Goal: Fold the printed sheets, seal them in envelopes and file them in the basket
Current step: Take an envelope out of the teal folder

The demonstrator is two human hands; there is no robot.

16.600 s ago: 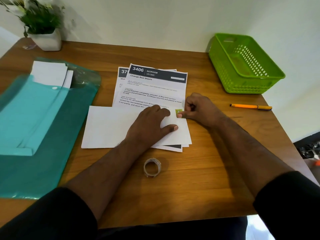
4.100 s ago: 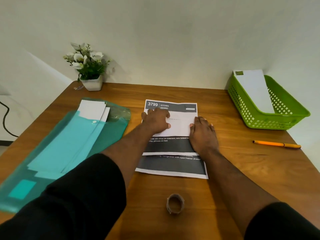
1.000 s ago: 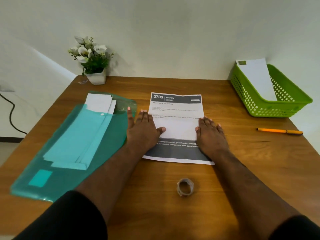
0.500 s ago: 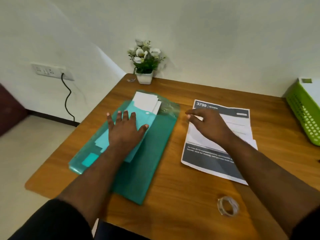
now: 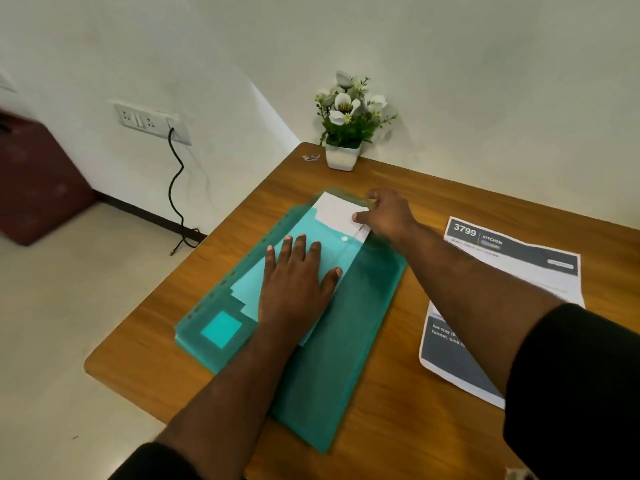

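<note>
A translucent green folder (image 5: 346, 341) lies on the left part of the wooden table (image 5: 398, 427). White envelopes (image 5: 334, 211) stick out of its far end. My left hand (image 5: 298, 282) lies flat on the folder with fingers spread. My right hand (image 5: 384, 213) reaches across to the far end, thumb and fingers pinching the corner of the top envelope. A folded printed sheet (image 5: 502, 282) headed "3799 KITCHEN" rests on the table to the right, partly under my right forearm. The basket is out of view.
A small white pot of flowers (image 5: 346, 126) stands at the table's far left corner. A wall socket with a black cable (image 5: 173, 188) is on the wall beyond the table's left edge. A dark red piece of furniture (image 5: 38, 181) stands on the floor at far left.
My view has swung further left. My right hand has moved from over the printed sheet to the envelopes at the folder's far end. My left hand stays flat on the folder.
</note>
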